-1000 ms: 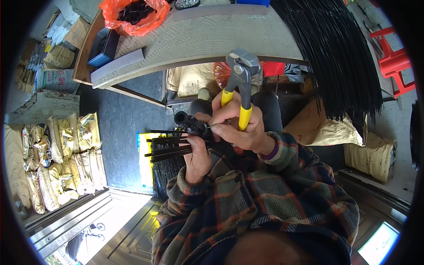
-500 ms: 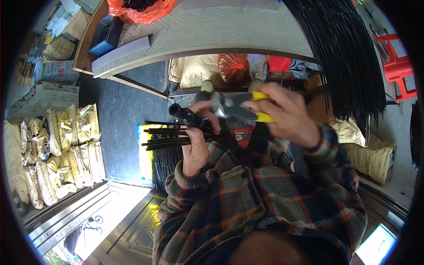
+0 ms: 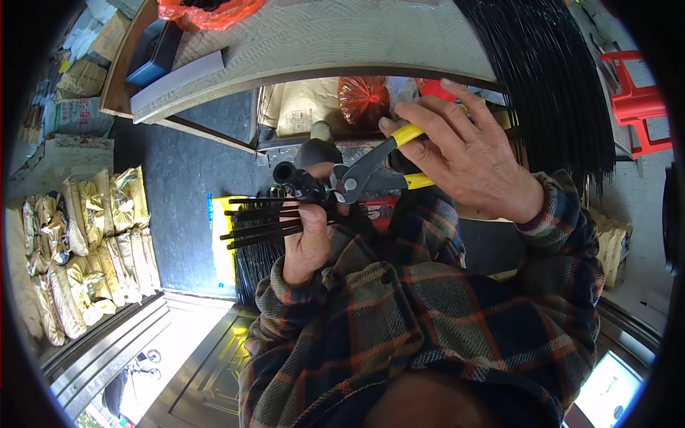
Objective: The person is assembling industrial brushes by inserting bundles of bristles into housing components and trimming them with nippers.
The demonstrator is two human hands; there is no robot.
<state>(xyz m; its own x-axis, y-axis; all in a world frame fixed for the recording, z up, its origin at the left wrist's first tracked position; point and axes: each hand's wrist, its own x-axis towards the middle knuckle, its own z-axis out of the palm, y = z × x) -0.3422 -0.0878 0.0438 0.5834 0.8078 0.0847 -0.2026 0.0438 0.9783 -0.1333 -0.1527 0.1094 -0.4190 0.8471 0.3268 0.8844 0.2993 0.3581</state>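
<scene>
My left hand (image 3: pixel 308 242) is closed around a black tubular piece (image 3: pixel 303 187) with a round open end and several thin black rods (image 3: pixel 257 222) that stick out to the left. My right hand (image 3: pixel 467 153) holds yellow-handled cutting pliers (image 3: pixel 371 171), its fingers partly extended and the handles spread wide. The metal jaws of the pliers rest at the right side of the tubular piece, close to my left fingers. What lies between the jaws is too small to make out.
A pale worktop (image 3: pixel 314 43) spans the far side, with a long bundle of black rods (image 3: pixel 542 85) hanging off its right end. More black rods (image 3: pixel 257 271) stand by a yellow bag, left of my lap. A red stool (image 3: pixel 635 107) is at far right, stacked wrapped bundles (image 3: pixel 93 250) at left.
The pliers' handles have spread apart, and their jaws have come against the tubular piece. My right hand has loosened its grip and its fingers have stretched out. My left hand keeps its hold.
</scene>
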